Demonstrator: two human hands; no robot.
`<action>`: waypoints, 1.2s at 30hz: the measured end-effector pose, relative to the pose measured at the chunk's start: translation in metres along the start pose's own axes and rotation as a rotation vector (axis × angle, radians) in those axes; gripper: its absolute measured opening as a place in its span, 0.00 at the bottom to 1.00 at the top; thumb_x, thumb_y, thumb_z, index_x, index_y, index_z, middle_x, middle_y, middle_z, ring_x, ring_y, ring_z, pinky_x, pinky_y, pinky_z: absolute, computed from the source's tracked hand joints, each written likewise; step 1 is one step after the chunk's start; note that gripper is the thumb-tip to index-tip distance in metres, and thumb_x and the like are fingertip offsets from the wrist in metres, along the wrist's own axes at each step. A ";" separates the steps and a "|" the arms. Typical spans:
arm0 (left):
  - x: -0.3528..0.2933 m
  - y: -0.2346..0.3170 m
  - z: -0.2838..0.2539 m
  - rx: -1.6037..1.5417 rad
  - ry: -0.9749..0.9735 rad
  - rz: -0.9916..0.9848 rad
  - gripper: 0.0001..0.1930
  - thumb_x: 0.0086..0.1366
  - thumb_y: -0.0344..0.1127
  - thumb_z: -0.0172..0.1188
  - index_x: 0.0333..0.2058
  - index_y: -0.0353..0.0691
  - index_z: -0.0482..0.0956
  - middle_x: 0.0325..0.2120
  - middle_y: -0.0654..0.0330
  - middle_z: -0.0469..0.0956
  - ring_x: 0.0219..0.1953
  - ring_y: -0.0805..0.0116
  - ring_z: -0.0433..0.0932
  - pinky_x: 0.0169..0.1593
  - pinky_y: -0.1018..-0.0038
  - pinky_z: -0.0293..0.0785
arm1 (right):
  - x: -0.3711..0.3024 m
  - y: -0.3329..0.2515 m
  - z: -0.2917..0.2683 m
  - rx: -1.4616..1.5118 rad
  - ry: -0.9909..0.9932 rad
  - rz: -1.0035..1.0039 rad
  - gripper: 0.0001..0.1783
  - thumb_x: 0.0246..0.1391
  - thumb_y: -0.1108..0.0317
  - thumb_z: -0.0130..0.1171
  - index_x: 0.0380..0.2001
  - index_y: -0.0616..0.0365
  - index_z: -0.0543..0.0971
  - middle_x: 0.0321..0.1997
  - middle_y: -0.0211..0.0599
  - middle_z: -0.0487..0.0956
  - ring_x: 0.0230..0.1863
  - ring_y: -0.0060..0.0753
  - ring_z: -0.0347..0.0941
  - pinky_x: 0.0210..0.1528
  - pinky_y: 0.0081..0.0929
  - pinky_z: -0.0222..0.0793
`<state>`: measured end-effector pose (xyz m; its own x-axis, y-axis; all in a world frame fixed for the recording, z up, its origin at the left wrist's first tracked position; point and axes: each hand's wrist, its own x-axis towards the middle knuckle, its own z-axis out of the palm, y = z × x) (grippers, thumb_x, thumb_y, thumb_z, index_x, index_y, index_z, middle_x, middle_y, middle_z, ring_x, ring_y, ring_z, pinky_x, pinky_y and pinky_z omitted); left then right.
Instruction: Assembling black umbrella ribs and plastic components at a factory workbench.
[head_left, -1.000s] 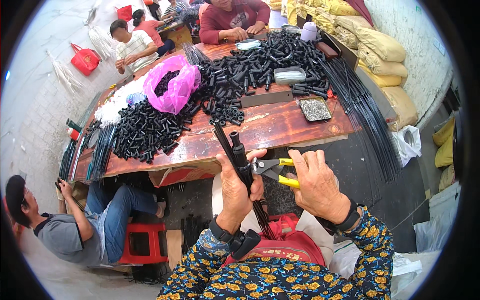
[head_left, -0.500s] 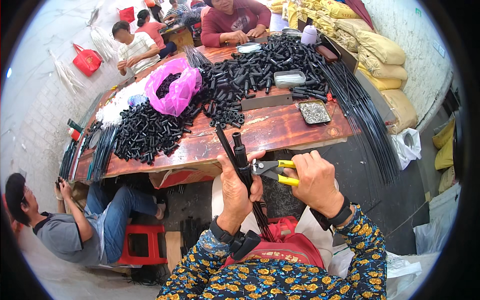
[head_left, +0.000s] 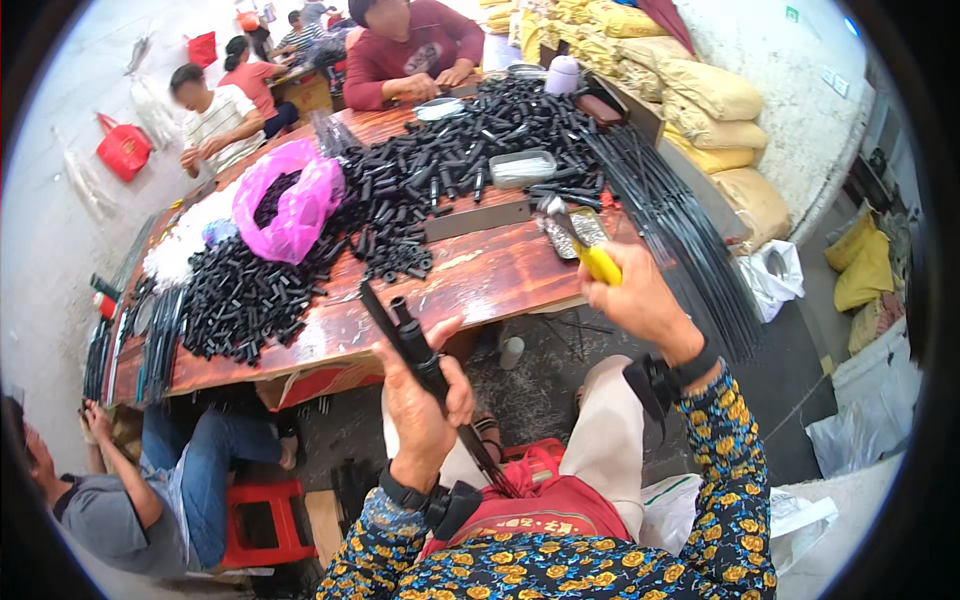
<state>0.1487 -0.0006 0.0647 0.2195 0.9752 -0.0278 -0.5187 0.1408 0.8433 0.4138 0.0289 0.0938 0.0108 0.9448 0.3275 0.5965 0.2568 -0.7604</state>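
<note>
My left hand [head_left: 425, 410] is closed round a bundle of thin black rods [head_left: 372, 297], with its thumb and a finger raised. Beside their upper ends a black tubular fitting [head_left: 404, 312] stands up from the same grip. The rods slope down toward my lap. In my right hand [head_left: 645, 300] are pliers [head_left: 600, 264] with yellow handles, fingers wrapped round them. Their metal jaws reach over a small tray [head_left: 549, 243] of tiny silvery metal pieces on the table. Whether the jaws grip a piece is too small to tell.
Heaps of black tubular fittings [head_left: 250, 300] cover much of the wooden table [head_left: 480, 290], around a pink plastic bag [head_left: 258, 225]. Long black rods [head_left: 680, 240] overhang its right edge. A seated person [head_left: 130, 500] is at lower left; others sit beyond the table. Yellow sacks [head_left: 710, 90] are stacked right.
The pliers have left the fitting in my left hand and moved up and forward to the metal-piece tray. My left hand still holds the rods; the view has shifted to the right.
</note>
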 end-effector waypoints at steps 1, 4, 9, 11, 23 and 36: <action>0.000 0.000 -0.002 0.000 0.004 0.009 0.48 0.63 0.75 0.27 0.54 0.32 0.70 0.07 0.68 0.57 0.06 0.75 0.53 0.12 0.75 0.52 | 0.012 0.011 -0.004 -0.012 0.008 0.009 0.08 0.40 0.74 0.60 0.27 0.63 0.75 0.22 0.37 0.76 0.24 0.29 0.71 0.30 0.28 0.67; 0.005 -0.003 0.000 0.005 -0.006 0.000 0.49 0.63 0.75 0.26 0.54 0.30 0.70 0.06 0.67 0.57 0.06 0.75 0.53 0.12 0.76 0.52 | 0.045 0.043 -0.016 -0.054 0.066 0.167 0.09 0.40 0.72 0.57 0.28 0.62 0.78 0.26 0.53 0.79 0.28 0.52 0.77 0.32 0.40 0.70; 0.017 -0.007 0.002 0.037 0.014 -0.004 0.48 0.64 0.74 0.25 0.51 0.30 0.72 0.06 0.67 0.57 0.06 0.75 0.52 0.12 0.75 0.52 | 0.094 0.083 0.001 -0.550 0.098 0.190 0.09 0.40 0.75 0.57 0.28 0.61 0.81 0.28 0.57 0.79 0.34 0.56 0.78 0.36 0.44 0.72; 0.016 -0.007 -0.002 0.019 0.026 -0.010 0.48 0.64 0.74 0.27 0.51 0.29 0.72 0.07 0.67 0.59 0.07 0.75 0.54 0.12 0.76 0.53 | 0.101 0.089 0.013 -0.652 0.028 0.116 0.09 0.44 0.73 0.55 0.30 0.60 0.81 0.29 0.58 0.79 0.36 0.58 0.78 0.37 0.47 0.73; 0.022 -0.011 -0.007 0.019 0.020 -0.068 0.48 0.65 0.73 0.28 0.53 0.27 0.68 0.09 0.67 0.61 0.09 0.78 0.58 0.14 0.78 0.57 | 0.103 0.108 0.039 -0.726 0.033 0.028 0.05 0.43 0.74 0.57 0.25 0.65 0.78 0.26 0.59 0.79 0.31 0.60 0.77 0.34 0.50 0.72; 0.019 -0.007 -0.002 0.055 0.007 -0.035 0.48 0.65 0.72 0.28 0.52 0.25 0.69 0.08 0.67 0.62 0.09 0.79 0.58 0.14 0.79 0.56 | 0.105 0.089 0.027 -0.562 0.038 0.050 0.10 0.40 0.74 0.54 0.26 0.64 0.82 0.28 0.59 0.79 0.32 0.61 0.77 0.36 0.51 0.72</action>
<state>0.1553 0.0173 0.0572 0.2306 0.9711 -0.0610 -0.4643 0.1649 0.8702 0.4468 0.1561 0.0452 0.0726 0.9423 0.3268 0.9300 0.0545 -0.3635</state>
